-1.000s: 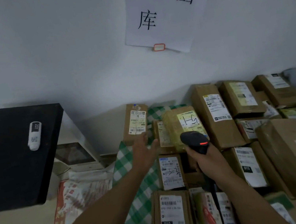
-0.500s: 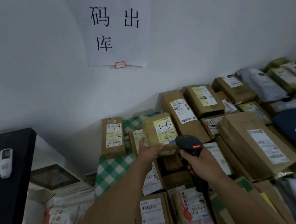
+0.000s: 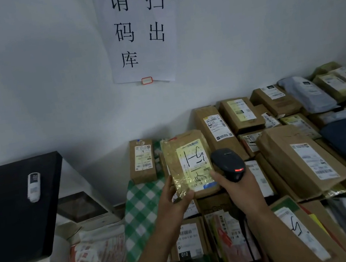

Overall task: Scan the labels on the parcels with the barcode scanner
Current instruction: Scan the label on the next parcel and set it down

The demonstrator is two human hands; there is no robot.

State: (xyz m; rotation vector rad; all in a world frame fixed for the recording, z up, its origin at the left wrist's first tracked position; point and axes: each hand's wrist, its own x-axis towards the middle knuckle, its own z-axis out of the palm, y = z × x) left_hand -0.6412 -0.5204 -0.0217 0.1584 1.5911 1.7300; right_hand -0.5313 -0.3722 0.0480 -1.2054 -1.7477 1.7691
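Note:
My left hand point(image 3: 174, 198) grips the lower left corner of a small brown parcel point(image 3: 185, 162) and holds it tilted up above the pile. Its yellowish label point(image 3: 195, 163) carries handwritten marks and faces me. My right hand point(image 3: 241, 190) holds the black barcode scanner point(image 3: 228, 164) by its handle, just right of the parcel, with a red light glowing on its head. Several more labelled cardboard parcels point(image 3: 302, 161) lie packed together on the table to the right and below.
A green checked cloth point(image 3: 140, 205) covers the table's left edge. A brown parcel point(image 3: 141, 161) leans on the white wall under a paper sign point(image 3: 139, 30). At the left, a black box point(image 3: 7, 214) bears a small white device point(image 3: 33, 186).
My left hand reached to the parcel, took hold of it and lifted it toward me. The scanner in my right hand came up beside its label. The view shifted right and up.

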